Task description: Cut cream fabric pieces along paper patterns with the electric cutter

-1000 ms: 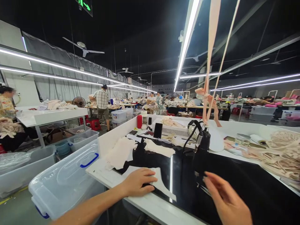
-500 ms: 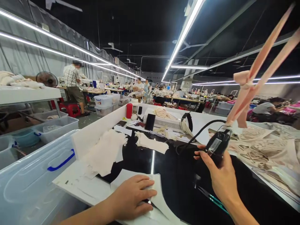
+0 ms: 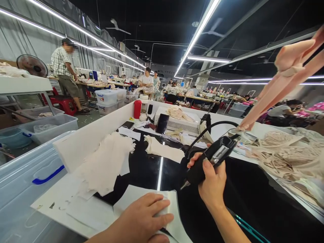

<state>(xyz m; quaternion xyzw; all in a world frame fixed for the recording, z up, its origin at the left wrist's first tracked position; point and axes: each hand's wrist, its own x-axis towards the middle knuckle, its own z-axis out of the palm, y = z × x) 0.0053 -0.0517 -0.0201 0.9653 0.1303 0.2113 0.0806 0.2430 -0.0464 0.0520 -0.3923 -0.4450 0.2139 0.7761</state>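
Black top (image 3: 141, 170), white wall (image 3: 98, 130) along left and far edges, work tables (image 3: 94, 85) beyond. Bin label (image 3: 101, 98) too small to read. Your right hand (image 3: 212, 182) grips the black tool (image 3: 219, 151), tip near the white sheet (image 3: 129, 196), black strip between. Your left hand (image 3: 146, 216) lies spread on that sheet, unclenched.

Black corded tool (image 3: 220, 152), tilted in right hand (image 3: 212, 180); white sheet (image 3: 130, 195) lying flat under left hand (image 3: 148, 216).
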